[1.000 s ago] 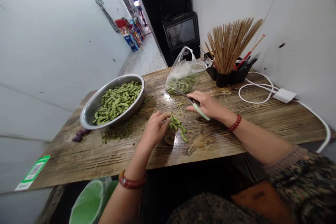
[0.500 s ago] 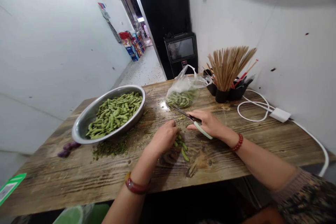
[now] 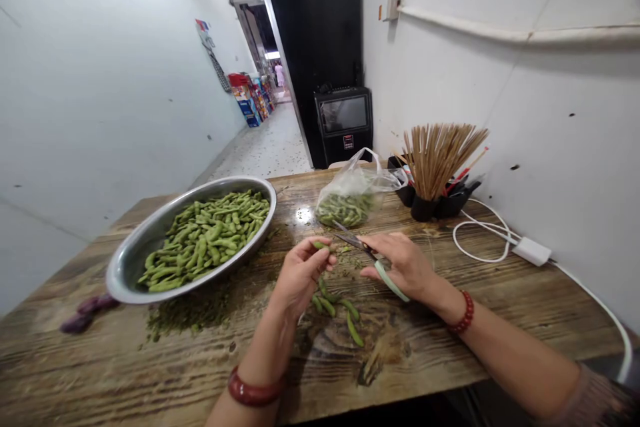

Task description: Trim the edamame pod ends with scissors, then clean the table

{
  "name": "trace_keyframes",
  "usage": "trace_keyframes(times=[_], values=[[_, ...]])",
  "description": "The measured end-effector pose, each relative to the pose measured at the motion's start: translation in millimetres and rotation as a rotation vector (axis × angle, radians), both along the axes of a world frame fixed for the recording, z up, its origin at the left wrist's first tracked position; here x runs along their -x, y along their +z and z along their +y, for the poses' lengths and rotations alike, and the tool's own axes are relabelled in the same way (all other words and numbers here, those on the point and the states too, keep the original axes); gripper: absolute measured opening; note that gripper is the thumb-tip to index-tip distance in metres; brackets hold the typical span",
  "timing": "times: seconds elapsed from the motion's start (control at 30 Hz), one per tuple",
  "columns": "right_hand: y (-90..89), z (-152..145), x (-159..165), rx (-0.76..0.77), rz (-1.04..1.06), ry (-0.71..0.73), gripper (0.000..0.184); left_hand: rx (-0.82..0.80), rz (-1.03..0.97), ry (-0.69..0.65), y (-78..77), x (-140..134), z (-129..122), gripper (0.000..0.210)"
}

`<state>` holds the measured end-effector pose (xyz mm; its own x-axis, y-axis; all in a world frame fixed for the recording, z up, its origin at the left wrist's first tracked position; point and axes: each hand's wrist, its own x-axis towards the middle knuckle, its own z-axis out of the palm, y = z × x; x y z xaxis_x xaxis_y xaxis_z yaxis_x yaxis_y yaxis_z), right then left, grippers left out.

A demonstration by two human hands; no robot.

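Between thumb and fingers, my left hand point(image 3: 301, 273) pinches an edamame pod point(image 3: 320, 245) above the table. My right hand point(image 3: 403, 262) grips a pair of scissors point(image 3: 367, 250) with pale green handles; their parted blades point toward the pod in my left hand. Several loose edamame pods point(image 3: 353, 329) lie on the wood below my hands. To the left, a steel basin point(image 3: 125, 283) holds a heap of green pods point(image 3: 210, 237). A clear plastic bag point(image 3: 347, 203) with more pods sits just beyond the scissors.
Dark green trimmings point(image 3: 193, 313) lie beside the basin on the wooden table point(image 3: 200, 373). Purple items point(image 3: 87, 313) rest at the left. Behind my right hand stand bamboo skewers point(image 3: 437, 163) in a black holder point(image 3: 424, 208), near a white adapter point(image 3: 533, 251) with its cable.
My left hand has come up from the loose pods, turned over, and now holds one pod near the scissors' tips. The blades have parted slightly. The whole view has shifted with the head.
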<state>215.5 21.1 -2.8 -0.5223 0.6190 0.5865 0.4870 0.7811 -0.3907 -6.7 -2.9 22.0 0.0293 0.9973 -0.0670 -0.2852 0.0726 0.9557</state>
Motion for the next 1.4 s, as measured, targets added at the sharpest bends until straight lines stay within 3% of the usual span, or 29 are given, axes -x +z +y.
trace_keyframes(times=[0.23, 0.5, 0.7, 0.93, 1.17, 1.4], values=[[-2.2, -2, 3, 0.024, -0.080, 0.008, 0.050, 0.077, -0.244, 0.143, -12.8, 8, 0, 0.026], [-9.1, -3, 6, 0.158, -0.007, 0.115, 0.051, 0.178, -0.331, 0.109, -7.3, 3, -1, 0.027], [-7.3, -6, 10, 0.146, -0.007, 0.119, 0.052, 0.173, -0.350, 0.026, -13.4, -7, -3, 0.030], [-6.9, -5, 9, 0.125, -0.003, 0.084, 0.054, 0.133, -0.199, -0.057, -17.1, -15, -7, 0.023], [-2.8, -6, 8, 0.151, -0.027, 0.098, 0.058, 0.030, 0.076, -0.027, -16.1, -16, -9, 0.020], [-5.7, -4, 7, 0.141, -0.045, 0.134, 0.050, -0.040, 0.219, -0.033, -15.0, -12, -8, 0.014]])
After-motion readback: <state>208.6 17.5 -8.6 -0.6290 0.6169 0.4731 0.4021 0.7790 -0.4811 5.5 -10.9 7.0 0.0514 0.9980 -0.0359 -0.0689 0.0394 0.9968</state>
